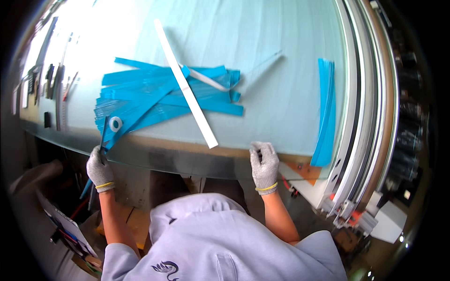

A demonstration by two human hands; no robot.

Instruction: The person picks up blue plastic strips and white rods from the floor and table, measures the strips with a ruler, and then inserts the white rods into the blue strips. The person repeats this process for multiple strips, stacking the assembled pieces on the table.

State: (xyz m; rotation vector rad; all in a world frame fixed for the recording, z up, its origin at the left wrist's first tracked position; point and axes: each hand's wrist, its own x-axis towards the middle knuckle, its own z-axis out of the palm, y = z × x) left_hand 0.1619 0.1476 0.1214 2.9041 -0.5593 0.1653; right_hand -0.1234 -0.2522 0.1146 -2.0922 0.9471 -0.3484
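Note:
My left hand (100, 169), in a grey knit glove with a yellow cuff, is closed at the table's near edge. It grips a long blue strip (133, 117) whose far part crosses the pile; a thin dark strip (104, 132) also passes through the fingers. The pile of flat blue strips (154, 100) lies loosely overlapped on the glass-like tabletop (281, 107). A white bar (190, 97) rests diagonally over it. My right hand (265, 165), gloved alike, is at the edge with fingers curled; whatever is between them is hidden.
A small white ring-shaped roll (115, 124) sits by the pile's left end. More blue strips (324, 112) lie at the right, beside long metal rails (358, 107). Slim tools (58, 89) line the left side. A thin clear strip (262, 64) rises off the pile.

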